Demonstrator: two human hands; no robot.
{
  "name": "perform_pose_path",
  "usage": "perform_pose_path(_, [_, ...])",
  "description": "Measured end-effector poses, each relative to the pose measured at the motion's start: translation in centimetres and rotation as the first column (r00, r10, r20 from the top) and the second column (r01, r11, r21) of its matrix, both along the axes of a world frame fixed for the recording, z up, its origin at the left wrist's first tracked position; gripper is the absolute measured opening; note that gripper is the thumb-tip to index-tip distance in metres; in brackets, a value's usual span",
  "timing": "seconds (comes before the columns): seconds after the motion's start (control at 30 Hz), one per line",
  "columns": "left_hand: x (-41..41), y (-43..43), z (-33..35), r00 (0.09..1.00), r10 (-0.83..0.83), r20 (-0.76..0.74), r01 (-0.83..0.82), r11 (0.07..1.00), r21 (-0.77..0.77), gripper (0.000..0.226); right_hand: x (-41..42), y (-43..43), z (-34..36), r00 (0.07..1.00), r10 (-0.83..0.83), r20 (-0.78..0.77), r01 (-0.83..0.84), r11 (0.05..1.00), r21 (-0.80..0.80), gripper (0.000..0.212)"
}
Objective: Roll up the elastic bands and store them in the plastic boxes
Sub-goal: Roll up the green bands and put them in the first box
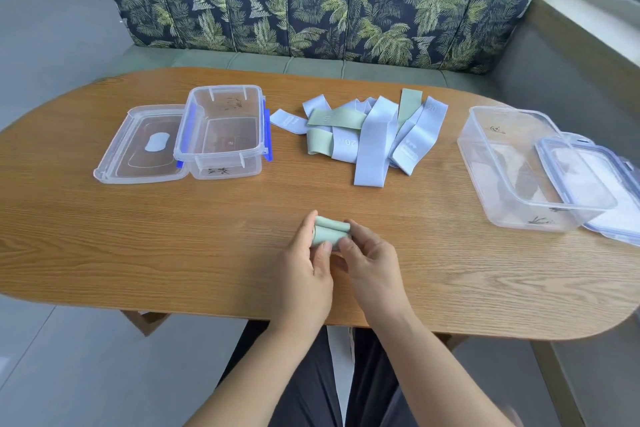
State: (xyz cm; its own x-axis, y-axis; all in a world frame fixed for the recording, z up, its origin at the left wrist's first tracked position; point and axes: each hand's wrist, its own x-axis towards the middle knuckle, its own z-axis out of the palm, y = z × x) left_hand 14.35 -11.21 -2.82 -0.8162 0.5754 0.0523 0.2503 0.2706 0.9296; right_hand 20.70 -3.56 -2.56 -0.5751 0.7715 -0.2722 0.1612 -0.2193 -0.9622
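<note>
**A:** Where is the band just now?

**B:** The green band (330, 230) is rolled into a short, fat bundle at the near middle of the worktop (138, 236), between both hands. The left hand (304, 267) pinches its left end, thumb in front. The right hand (372, 263) grips the right end with curled fingers. I cannot tell whether the roll touches the wood.

**A:** How will it handle?

**B:** Light and soft, I'd judge, but springy, so the roll may uncoil once it is let go. It is best held across the middle with a thumb over the loose tail, not by the ends alone.

**A:** And where does it go?

**B:** Into either open clear box: the left box (225, 172) or the right box (519, 215). The pile of bands (367, 135) lies loose between them, well apart from the hands.
</note>
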Motion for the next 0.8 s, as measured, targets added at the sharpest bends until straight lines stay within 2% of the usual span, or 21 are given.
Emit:
perform_pose_path(0.13, [0.4, 0.0, -0.2, 0.988, -0.066, -0.137, 0.054, 0.995, -0.084, 0.051, -0.4, -0.1, 0.0, 0.999, -0.017, 0.049, 0.015, 0.999, 0.047, 0.047])
perform_pose_path(0.3, [0.1, -0.1, -0.3, 0.980, -0.114, -0.161, 0.100, 0.991, -0.092, 0.052, -0.6, -0.3, 0.4, 0.995, -0.034, 0.096, 0.025, 0.995, 0.092, 0.052])
perform_pose_path(0.43, [-0.3, -0.3, -0.6, 0.983, -0.128, -0.128, 0.114, 0.987, -0.111, 0.053, -0.4, -0.4, 0.9, 0.993, -0.025, 0.116, 0.006, 0.987, 0.158, 0.052])
perform_pose_path(0.57, [-0.6, -0.4, -0.1, 0.990, -0.109, -0.095, 0.101, 0.991, -0.086, 0.053, -0.4, -0.4, 0.8, 0.989, -0.053, 0.136, 0.032, 0.987, 0.157, 0.049])
perform_pose_path(0.8, [-1.3, -0.4, 0.2, 0.988, -0.064, 0.139, 0.055, 0.997, 0.062, 0.064, -0.5, -0.3, 0.6, 0.994, -0.093, 0.064, 0.091, 0.995, 0.043, 0.045])
